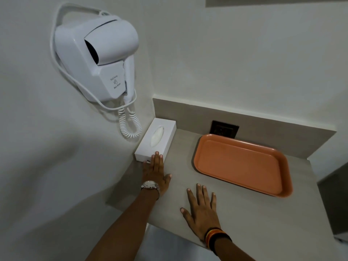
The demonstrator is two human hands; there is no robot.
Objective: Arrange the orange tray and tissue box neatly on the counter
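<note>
Grip: left hand [157,173] flat, fingers splayed wide, tips touching near end of tissue box [156,141]; right hand [201,210] flat & empty on bench [244,219]. Box at 11 o'clock, tucked along wall under hair dryer [94,59]. Orange tray [243,162] at 2 o'clock, skewed to back edge, holds nothing. Tissue peeks from box slot. Prob. best: nudge box w/ light even push, then square tray to backsplash.

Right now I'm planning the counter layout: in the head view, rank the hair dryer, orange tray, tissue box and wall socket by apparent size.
1. hair dryer, though it is nearer the camera, so the lead over the tray is unsure
2. orange tray
3. tissue box
4. wall socket
</note>
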